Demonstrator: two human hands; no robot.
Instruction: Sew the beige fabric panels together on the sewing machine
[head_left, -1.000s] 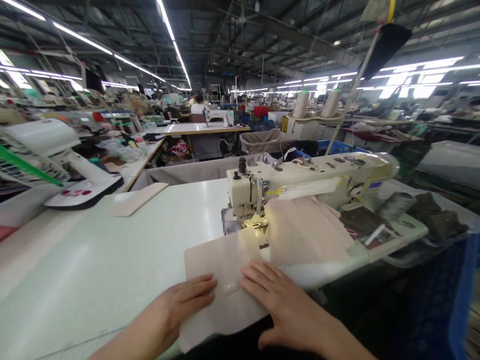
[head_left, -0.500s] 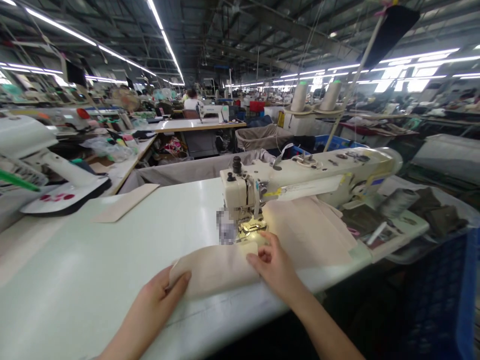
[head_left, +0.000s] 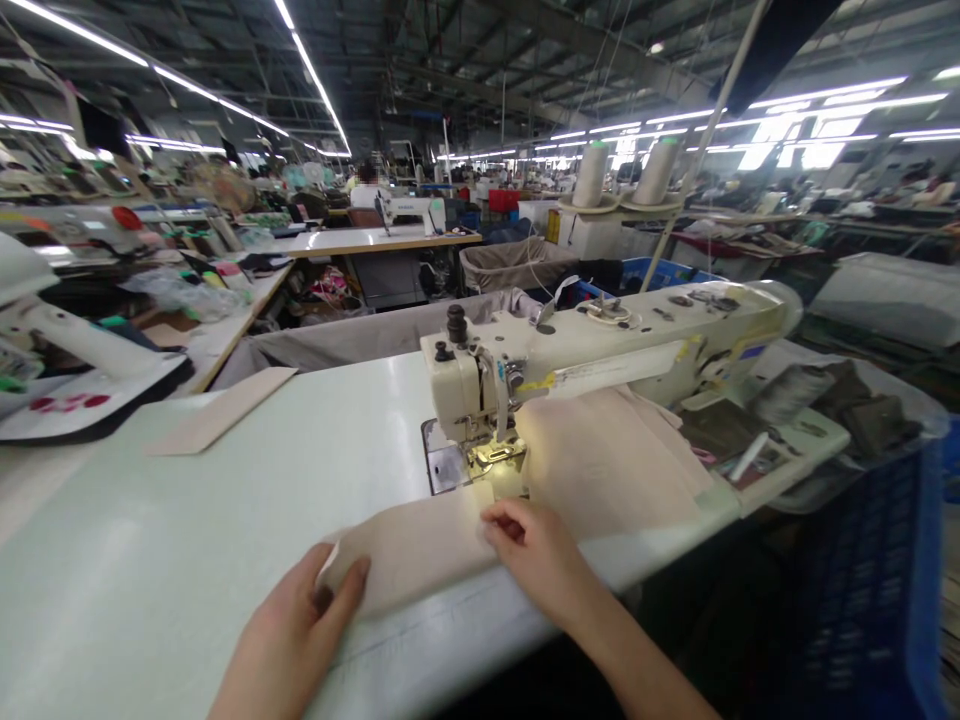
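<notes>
A folded band of beige fabric [head_left: 409, 560] lies across the white sewing table [head_left: 187, 560], its far end close to the lit presser foot [head_left: 495, 456] of a cream industrial sewing machine [head_left: 600, 350]. My left hand [head_left: 296, 630] grips the band's near left end between thumb and fingers. My right hand [head_left: 532, 552] pinches the band just in front of the presser foot. More beige fabric [head_left: 611, 460] lies bunched behind the needle area, and the needle is hidden by the machine's head.
A flat beige fabric piece [head_left: 221, 410] lies on the table's far left. A tray [head_left: 817, 420] holding dark fabric and a thread cone sits right of the machine, above a blue crate [head_left: 874, 590]. Thread cones [head_left: 622, 175] stand behind. Further sewing stations and a distant co-worker fill the hall.
The beige piece, flat under both palms a second ago, is now folded into a band. My hands have moved apart and grip it, and my view has swung slightly left.
</notes>
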